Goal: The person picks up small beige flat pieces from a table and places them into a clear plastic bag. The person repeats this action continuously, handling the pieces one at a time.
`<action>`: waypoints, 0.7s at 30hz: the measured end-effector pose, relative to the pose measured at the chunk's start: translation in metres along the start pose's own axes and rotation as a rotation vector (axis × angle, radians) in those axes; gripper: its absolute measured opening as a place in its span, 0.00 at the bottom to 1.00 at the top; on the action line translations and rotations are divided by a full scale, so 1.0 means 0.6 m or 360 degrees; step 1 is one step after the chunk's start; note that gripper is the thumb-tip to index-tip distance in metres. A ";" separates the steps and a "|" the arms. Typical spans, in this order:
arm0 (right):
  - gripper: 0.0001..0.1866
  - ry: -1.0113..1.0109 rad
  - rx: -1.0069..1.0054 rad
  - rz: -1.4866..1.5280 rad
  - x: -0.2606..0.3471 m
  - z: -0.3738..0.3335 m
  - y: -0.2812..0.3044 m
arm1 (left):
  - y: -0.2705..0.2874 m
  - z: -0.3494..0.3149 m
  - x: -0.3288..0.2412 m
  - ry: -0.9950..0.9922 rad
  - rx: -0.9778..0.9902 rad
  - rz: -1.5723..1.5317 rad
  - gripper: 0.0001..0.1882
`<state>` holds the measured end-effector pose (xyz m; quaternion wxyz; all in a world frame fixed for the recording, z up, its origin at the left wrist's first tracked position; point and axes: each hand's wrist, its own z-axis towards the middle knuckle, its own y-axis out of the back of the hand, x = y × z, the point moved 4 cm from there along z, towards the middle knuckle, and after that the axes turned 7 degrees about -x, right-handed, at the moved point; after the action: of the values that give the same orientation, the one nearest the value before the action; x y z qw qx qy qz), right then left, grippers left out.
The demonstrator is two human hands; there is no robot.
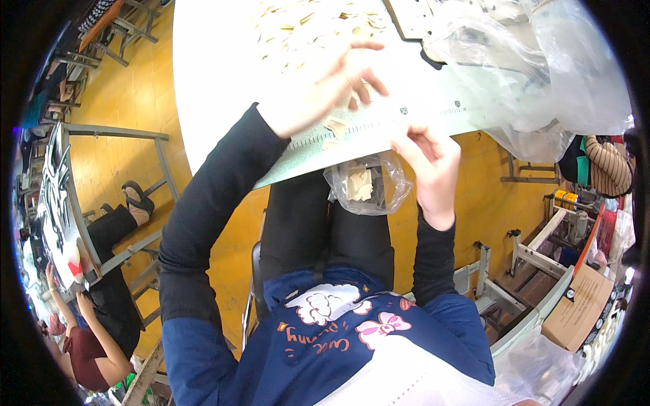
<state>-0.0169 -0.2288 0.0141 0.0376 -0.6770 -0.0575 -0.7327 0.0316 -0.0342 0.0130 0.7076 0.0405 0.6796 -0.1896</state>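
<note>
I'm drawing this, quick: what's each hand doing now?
Left hand: open, fingers loosely bent, over the table.
Right hand: fingers bent close together; can't tell if it's holding anything.

Left forearm (227,179) slants forward and inward; left hand (321,91) has fingers loosely spread and curved. Right hand (435,162) points forward, thumb and forefinger close together.

The tabletop (223,88) is looking smooth and glossy. Below its near edge, a clear plastic bag (398,186) is gleaming, thin and crinkled; over its right end, a larger plastic bag (575,74) is shining in creases. Pale pieces (335,126) are appearing thin and matt, paper or cloth unclear.
</note>
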 end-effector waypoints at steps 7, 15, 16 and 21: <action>0.10 0.0342 0.0636 -0.1002 0.013 -0.041 0.006 | 0.042 0.003 0.000 0.0122 -0.0177 -0.0596 0.31; 0.20 0.1290 0.0549 -0.1329 -0.001 -0.038 -0.064 | 0.029 -0.002 -0.014 -0.0034 -0.0186 -0.0122 0.29; 0.20 0.1384 0.0551 -0.1380 -0.009 -0.036 -0.067 | 0.031 -0.003 -0.013 -0.0007 -0.0176 -0.0085 0.30; 0.15 0.1436 0.0470 -0.1119 -0.019 -0.037 -0.050 | 0.038 -0.004 -0.002 0.0082 -0.0193 0.0104 0.25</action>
<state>-0.0421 -0.2022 -0.0001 -0.0930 -0.2264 -0.3581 -0.9010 0.0367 -0.0122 0.0094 0.6967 0.0245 0.7062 -0.1237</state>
